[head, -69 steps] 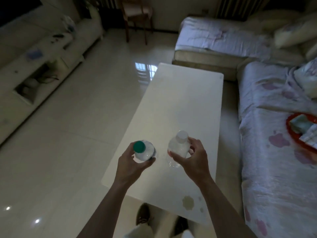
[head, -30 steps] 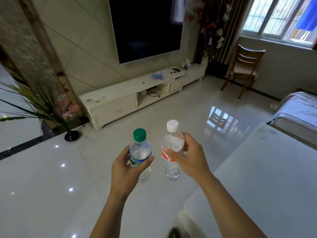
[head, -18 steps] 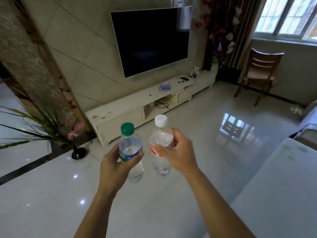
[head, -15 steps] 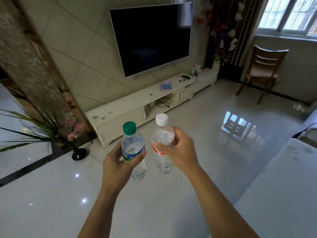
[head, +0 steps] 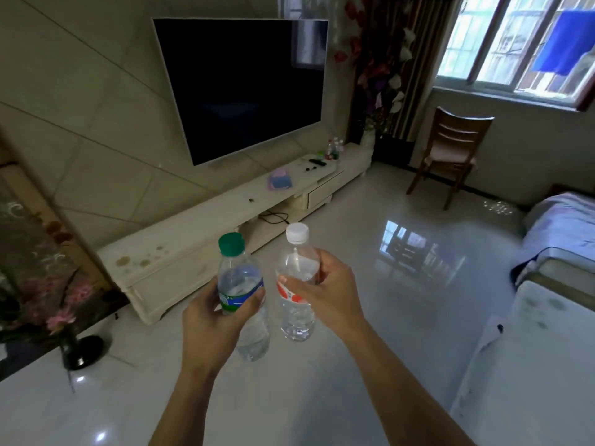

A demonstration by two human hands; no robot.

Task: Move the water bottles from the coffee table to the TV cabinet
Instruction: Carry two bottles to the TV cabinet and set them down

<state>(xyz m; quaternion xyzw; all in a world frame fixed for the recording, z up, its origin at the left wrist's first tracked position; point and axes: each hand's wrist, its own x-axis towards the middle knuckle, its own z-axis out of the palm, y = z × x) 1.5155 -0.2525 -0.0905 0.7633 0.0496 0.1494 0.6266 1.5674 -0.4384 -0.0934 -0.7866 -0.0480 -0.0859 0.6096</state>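
Water bottles, two in number, are both held in the air above the glossy pale tiled floor (head: 402,317), clear of any surface. At far left, a dark vase with pink flowers and long leaves (head: 69,323) stands on the floor beside a patterned pillar. To its right, the long cream low TV cabinet (head: 180,249) runs along the tiled wall beneath a large black wall-mounted television (head: 248,88); its near end shows brown ring stains, a purple flat item (head: 280,182) lies midway along the top, and small bottles stand grouped at the far end, too small to identify.

The left hand (head: 214,320) is wrapped around the clear plastic bottle with green cap and green-blue label (head: 240,284), thumb across the label, bottle upright with a slight tilt. Just beside it, apart from it by a narrow gap, the right hand (head: 325,294) is closed around the clear plastic bottle with white cap and red-white label (head: 296,284), fingers behind, thumb in front above the label. Both bottles sit in front of the cabinet's near half in this view.

Further right, a brown wooden chair (head: 450,149) stands under a barred window (head: 515,43). At the right edge, a white coffee table (head: 541,365) lies near a sofa with pale floral cover (head: 560,226).
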